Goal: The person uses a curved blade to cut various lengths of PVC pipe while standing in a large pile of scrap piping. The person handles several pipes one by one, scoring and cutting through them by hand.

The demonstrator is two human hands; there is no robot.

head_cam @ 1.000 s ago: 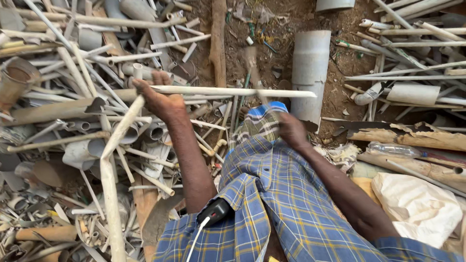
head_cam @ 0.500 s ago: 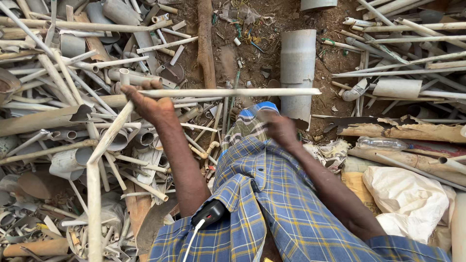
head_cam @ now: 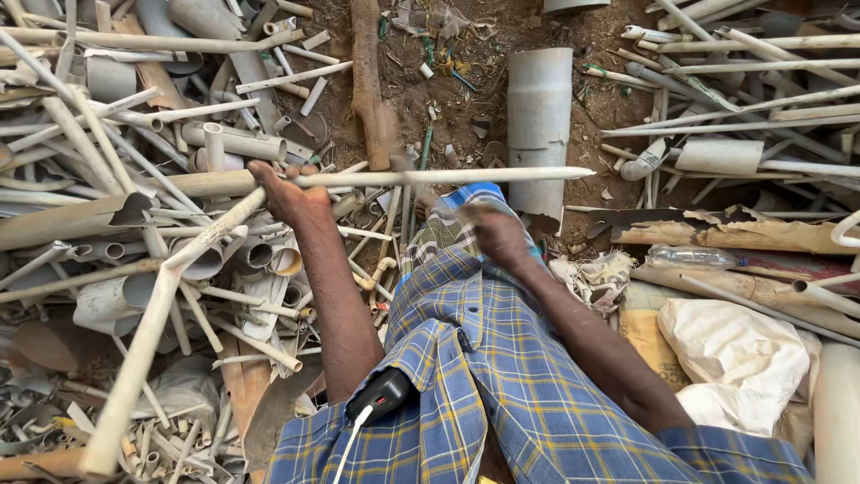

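Observation:
My left hand (head_cam: 285, 195) is closed around a long thin white pipe (head_cam: 448, 177), holding it level above my knee; its free end points right. My right hand (head_cam: 494, 233) hovers just below the pipe over my blue checked cloth (head_cam: 502, 358). The hand is motion-blurred, so whether it holds anything cannot be told. A second pale pipe (head_cam: 152, 332) slants from my left hand down to the lower left.
Heaps of cut white and grey pipes lie at the left (head_cam: 116, 134) and upper right (head_cam: 761, 99). A wide grey pipe section (head_cam: 539, 108) and a wooden log (head_cam: 365, 81) lie on the dirt ahead. A white sack (head_cam: 743, 358) and torn cardboard (head_cam: 717, 235) lie at the right. A black device (head_cam: 381, 394) rests on my lap.
My right hand has shifted slightly left under the pipe; a blurred stick-like shape above it one second ago is gone. My left hand still holds the thin pipe.

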